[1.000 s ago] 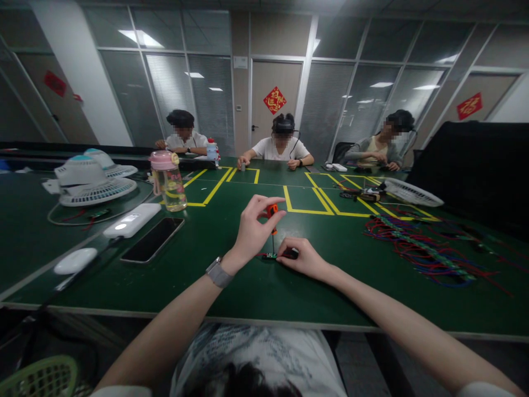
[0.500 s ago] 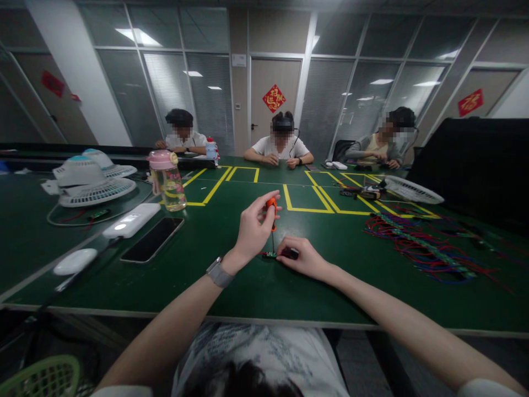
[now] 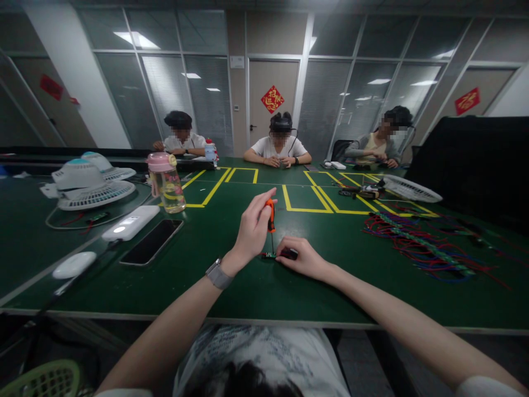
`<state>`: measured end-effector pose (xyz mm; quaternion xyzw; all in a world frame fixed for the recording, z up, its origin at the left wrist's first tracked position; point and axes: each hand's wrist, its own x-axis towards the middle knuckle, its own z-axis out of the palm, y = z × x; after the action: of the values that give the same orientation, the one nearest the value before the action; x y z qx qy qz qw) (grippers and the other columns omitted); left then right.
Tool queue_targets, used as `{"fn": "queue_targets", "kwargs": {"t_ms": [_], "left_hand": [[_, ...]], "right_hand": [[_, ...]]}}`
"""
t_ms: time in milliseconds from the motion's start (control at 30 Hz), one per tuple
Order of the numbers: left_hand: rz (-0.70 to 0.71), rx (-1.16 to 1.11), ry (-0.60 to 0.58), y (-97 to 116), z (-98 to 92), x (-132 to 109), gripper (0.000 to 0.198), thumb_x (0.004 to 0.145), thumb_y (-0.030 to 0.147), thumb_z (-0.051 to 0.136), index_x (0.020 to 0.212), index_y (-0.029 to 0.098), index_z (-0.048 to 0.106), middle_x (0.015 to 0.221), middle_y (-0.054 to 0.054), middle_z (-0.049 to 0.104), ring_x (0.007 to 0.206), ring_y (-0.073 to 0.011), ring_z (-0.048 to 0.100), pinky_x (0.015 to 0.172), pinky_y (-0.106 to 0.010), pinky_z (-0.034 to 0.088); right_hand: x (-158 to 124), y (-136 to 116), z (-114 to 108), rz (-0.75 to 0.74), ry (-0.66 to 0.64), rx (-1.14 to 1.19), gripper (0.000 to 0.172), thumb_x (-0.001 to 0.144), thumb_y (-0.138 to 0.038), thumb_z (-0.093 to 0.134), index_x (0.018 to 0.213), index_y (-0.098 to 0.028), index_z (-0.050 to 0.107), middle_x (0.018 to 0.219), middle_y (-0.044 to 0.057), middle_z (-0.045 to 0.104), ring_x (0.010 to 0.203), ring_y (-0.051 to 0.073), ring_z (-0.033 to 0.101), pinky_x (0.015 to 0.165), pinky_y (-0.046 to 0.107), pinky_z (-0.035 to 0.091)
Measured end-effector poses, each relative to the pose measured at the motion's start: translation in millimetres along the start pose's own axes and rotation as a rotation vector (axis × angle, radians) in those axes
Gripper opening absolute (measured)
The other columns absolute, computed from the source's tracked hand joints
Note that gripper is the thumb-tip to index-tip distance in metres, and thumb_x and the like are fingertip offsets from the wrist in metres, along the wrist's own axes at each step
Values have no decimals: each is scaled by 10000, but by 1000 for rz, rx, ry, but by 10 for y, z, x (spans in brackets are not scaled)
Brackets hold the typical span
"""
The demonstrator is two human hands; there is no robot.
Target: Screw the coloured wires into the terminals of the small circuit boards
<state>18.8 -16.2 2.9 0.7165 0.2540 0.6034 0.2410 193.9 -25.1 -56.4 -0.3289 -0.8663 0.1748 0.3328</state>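
Observation:
My left hand (image 3: 252, 229) is closed around the orange-and-black handle of a screwdriver (image 3: 271, 216), with the fingers stretched upward along it. The screwdriver stands nearly upright, its thin shaft reaching down to a small green circuit board (image 3: 268, 256) on the table. Whether the tip sits in a screw is too small to tell. Pinched at the board's right end, my right hand (image 3: 301, 257) rests on the table and steadies it. A dark part shows under the right fingers, partly hidden.
On the green table (image 3: 173, 292) lie a phone (image 3: 152, 241), a white power bank (image 3: 131, 223), a drink bottle (image 3: 167, 184) and white fan parts (image 3: 95, 187) at left. Circuit boards with red and blue wires (image 3: 421, 245) lie at right. Several people sit across the table.
The fingers of my left hand have shifted on the screwdriver handle, which now stands a little more upright. My right hand stays at the board.

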Motion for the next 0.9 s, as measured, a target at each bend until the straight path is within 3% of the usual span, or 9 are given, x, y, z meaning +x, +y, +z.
{"fn": "queue_targets", "kwargs": {"t_ms": [100,200,400,533,667,767,900], "left_hand": [[-77,-127,25,-11,24,-5,365,965,308,418,1292,219,554,1278,-100,601,996,-184,668,822,-316,573],[-92,-97,76,11,35,-9,315,921,320,527,1192,189,622,1147,-95,670,896,-174,692,765,-285,583],[59,141,140,43,33,-27,185,852,297,644,1014,226,699,953,-36,625,866,-141,618,732,-234,524],[70,215,138,23,20,-24,254,913,315,549,1122,253,680,1023,-45,568,939,-145,590,838,-267,503],[-19,-1,80,-15,23,-13,356,977,296,392,1275,227,575,1248,-82,587,1084,-180,607,879,-307,531],[-72,-107,92,-15,40,-12,348,970,309,418,1262,201,574,1283,-98,599,1061,-192,639,837,-315,569],[-75,-76,133,21,50,-15,303,902,313,568,1171,187,624,1168,-94,662,973,-184,668,790,-293,576]], "right_hand": [[-5,0,-6,-6,-3,-10,45,804,-148,637,776,-181,648,776,22,632,707,142,582,666,253,475],[-6,9,-2,-10,-7,-21,43,802,-142,637,784,-180,646,780,24,632,709,144,582,668,255,473],[-2,20,14,-26,1,-31,48,800,-139,638,792,-186,644,781,18,639,724,147,591,688,261,477],[-8,17,9,-24,2,-31,43,804,-145,637,799,-187,646,785,20,640,718,146,589,681,259,477],[-9,19,-3,-19,-4,-22,32,809,-155,635,805,-185,647,785,21,634,713,144,588,671,253,476],[-9,26,-8,-19,-9,-24,28,814,-161,634,814,-184,649,793,23,635,720,145,590,677,254,475],[-9,27,-5,-28,-9,-30,25,817,-168,635,814,-186,652,793,25,643,729,149,597,682,260,478]]}}
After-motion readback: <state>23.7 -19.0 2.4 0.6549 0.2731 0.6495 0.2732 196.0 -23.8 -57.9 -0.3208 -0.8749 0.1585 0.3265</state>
